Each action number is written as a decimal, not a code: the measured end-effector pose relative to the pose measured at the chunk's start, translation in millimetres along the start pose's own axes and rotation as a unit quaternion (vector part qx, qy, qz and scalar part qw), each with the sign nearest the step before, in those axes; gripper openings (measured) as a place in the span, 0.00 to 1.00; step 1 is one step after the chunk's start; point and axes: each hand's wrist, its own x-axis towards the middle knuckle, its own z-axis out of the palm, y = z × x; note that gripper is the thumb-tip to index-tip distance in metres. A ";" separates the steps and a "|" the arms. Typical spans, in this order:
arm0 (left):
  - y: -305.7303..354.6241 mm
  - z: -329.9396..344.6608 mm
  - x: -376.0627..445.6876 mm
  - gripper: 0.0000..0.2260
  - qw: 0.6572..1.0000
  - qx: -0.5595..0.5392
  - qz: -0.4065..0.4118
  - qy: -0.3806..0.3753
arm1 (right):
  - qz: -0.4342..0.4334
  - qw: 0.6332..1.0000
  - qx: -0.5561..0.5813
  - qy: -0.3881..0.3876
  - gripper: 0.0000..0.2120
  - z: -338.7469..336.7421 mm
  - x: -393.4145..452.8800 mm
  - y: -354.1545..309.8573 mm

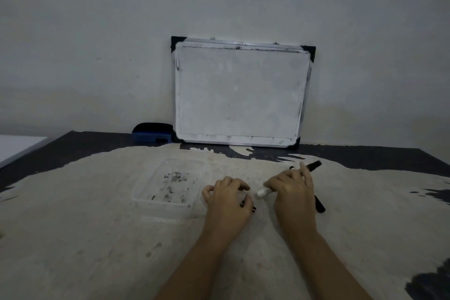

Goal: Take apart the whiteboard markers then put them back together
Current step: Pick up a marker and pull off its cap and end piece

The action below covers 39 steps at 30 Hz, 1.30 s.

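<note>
Right hand [291, 189] gripping white marker barrel [263, 193], left hand [227, 198] curled round small black piece [253, 208], clear tray [168, 186] just beside, whiteboard [241, 92] at wall

Black marker [313, 165] tilted; black marker piece [319, 204] on table; silvery piece [263, 193].

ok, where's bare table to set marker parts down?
Free: the wide near strip of the worn table, left of the forearms and in front of the clear plastic tray. Crowded: around the left hand, right hand and black marker.
</note>
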 end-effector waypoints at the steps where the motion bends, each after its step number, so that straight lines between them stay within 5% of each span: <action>1: 0.1 -0.1 0.2 0.08 1.000 -0.002 -0.001 0.000 | 0.006 1.000 0.009 0.015 0.13 0.3 0.6 0.3; 6: -0.4 -0.4 0.0 0.09 1.000 -0.004 -0.001 -0.004 | 0.016 0.997 0.022 0.078 0.12 -1.7 -0.4 -1.6; 10: 0.4 -1.3 0.0 0.09 1.000 -0.008 -0.003 0.003 | -0.079 0.996 -0.036 0.035 0.03 -3.6 0.8 -9.7; 13: 0.4 -1.8 0.3 0.09 1.000 -0.003 -0.005 -0.001 | -0.074 0.996 -0.034 0.047 0.12 -4.0 2.3 -12.7; 21: 0.9 -1.5 -0.5 0.08 1.000 -0.010 -0.002 0.002 | -0.026 0.998 -0.046 -0.018 0.04 -3.5 -2.8 -5.6; 29: 1.0 -1.0 0.7 0.11 1.000 -0.007 0.004 -0.008 | -0.009 0.997 -0.011 0.074 0.16 -0.9 -0.3 -3.1; 39: 1.6 -1.9 0.2 0.10 1.000 -0.015 0.025 0.002 | -0.016 0.996 0.026 0.089 0.12 1.1 -1.8 -3.9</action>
